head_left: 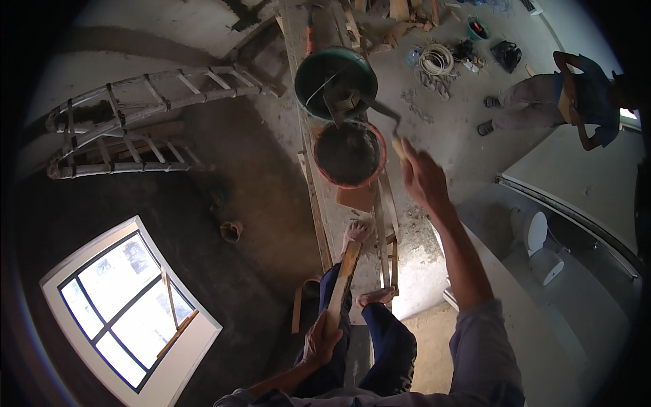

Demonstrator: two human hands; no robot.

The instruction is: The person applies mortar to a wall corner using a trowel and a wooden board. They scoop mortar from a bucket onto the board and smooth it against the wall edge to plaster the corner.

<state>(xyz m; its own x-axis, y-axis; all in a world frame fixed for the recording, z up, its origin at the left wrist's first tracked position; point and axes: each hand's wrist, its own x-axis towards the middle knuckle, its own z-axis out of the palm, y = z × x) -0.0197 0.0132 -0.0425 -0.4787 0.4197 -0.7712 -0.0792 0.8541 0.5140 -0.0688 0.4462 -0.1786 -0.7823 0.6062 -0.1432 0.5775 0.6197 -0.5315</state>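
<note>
1. I count two hands at work. The fingers (409, 161) of the right hand (426, 182) are closed around the handle of one trowel (386, 112), which reaches toward the right rim of the far bucket.
2. The left hand (321, 340), nearer and further left, has its fingers wrapped around one long wooden board (346, 281), which slants away toward the far end.
3. Two buckets stand in line on the narrow surface (371, 273): one green bucket (299, 85) on the far side, one red-rimmed bucket (382, 161) just nearer, holding dark grey material.
4. One flat reddish-brown piece (356, 199) lies right beside the near side of the red-rimmed bucket.
5. Two bare feet share that surface, one by the board's far end, one nearer and to the right, close to the right edge.
6. Both long edges run close past the buckets, leaving little width there; the right hand is out beyond the right edge.
7. Left, open floor (264, 224) reaches toward a ladder (152, 91); right, more open floor separates the surface from one other person (590, 91), standing well apart.
</note>
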